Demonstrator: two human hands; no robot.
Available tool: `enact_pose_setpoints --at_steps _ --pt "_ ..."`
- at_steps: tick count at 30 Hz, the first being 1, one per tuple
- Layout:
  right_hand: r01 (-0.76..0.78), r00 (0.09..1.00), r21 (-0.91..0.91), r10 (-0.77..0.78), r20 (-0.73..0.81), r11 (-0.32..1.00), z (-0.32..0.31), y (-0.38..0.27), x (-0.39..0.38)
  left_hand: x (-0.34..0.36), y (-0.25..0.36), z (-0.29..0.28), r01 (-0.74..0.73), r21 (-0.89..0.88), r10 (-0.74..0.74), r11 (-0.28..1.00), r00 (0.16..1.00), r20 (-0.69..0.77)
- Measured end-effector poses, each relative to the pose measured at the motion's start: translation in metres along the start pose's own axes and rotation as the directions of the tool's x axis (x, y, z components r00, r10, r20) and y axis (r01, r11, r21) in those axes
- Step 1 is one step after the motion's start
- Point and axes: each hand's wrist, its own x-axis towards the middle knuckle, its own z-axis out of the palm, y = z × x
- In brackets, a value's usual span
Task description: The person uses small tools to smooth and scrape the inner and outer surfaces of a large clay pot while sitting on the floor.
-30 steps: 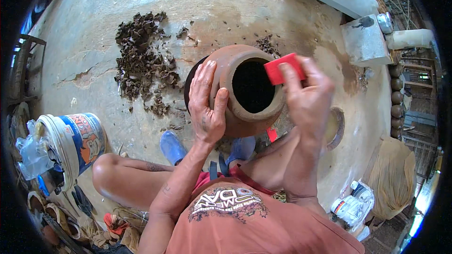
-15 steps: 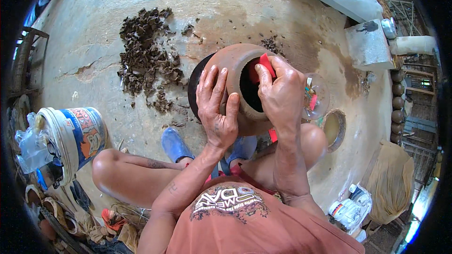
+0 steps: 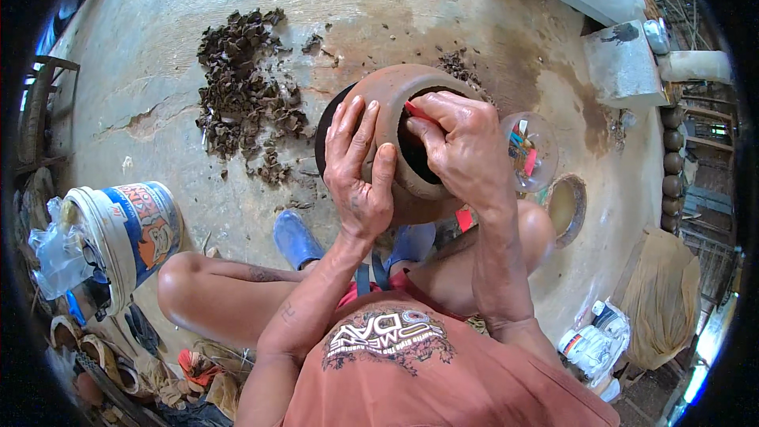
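Left hand lies flattish, fingers spread on clay pot, just beyond blue shoes; right hand grips red tool in pot's mouth. Body and rim look already formed; inside mostly hidden, can't tell what's left.

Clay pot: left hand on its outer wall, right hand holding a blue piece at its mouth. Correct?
One fix: the piece in the right hand is red, not blue; the head view shows it. The left hand is on the clay pot, as you say.
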Motion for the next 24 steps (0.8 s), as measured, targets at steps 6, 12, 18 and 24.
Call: enact_pose_setpoints --at_steps 6,12,18,24 --pt "0.082 0.993 0.045 -0.086 0.077 0.996 -0.002 0.003 0.003 0.01 -0.007 -0.006 0.003 -0.076 0.0 0.997 0.999 0.039" --pt "0.085 0.986 0.029 -0.088 0.143 0.996 -0.001 0.011 0.004 0.024 -0.013 -0.01 -0.008 -0.092 0.018 0.996 0.994 0.109" --pt "0.136 0.976 0.019 -0.137 0.171 0.991 -0.004 0.016 0.002 0.036 -0.017 -0.007 -0.032 -0.159 0.055 0.987 0.988 0.146" --pt "0.188 0.958 0.031 -0.19 0.216 0.982 -0.003 0.022 0.001 0.05 -0.023 -0.009 -0.021 -0.191 0.063 0.981 0.974 0.218"
